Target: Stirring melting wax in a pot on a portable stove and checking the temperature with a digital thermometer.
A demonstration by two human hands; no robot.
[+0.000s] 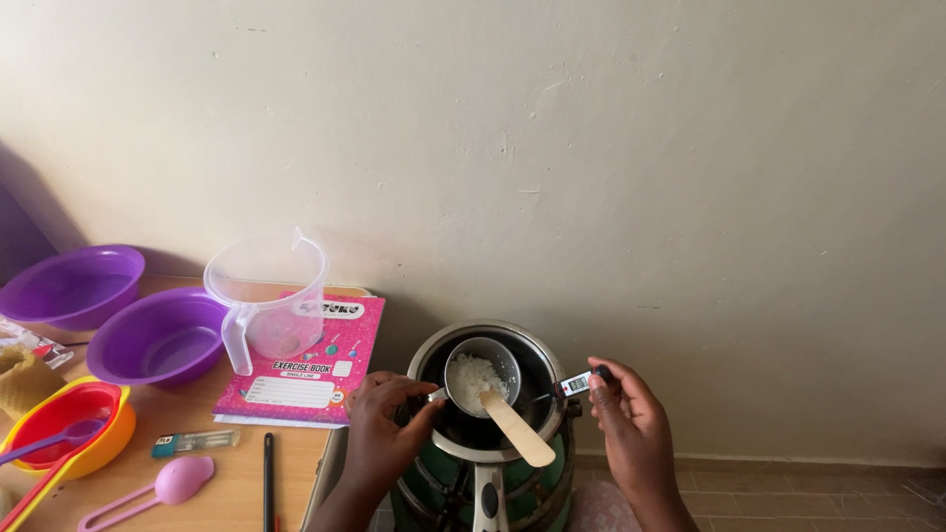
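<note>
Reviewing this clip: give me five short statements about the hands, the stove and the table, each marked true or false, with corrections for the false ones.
1. The left hand grips the small metal cup sitting in the dark pot. True.
2. The cup holds a red liquid. False: it holds white granules.
3. The right hand holds a thin digital thermometer. True.
4. The clear measuring jug stands on the floor. False: it stands on the pink exercise book on the wooden table.
5. Two green bowls sit on the table. False: the two bowls are purple.
</note>
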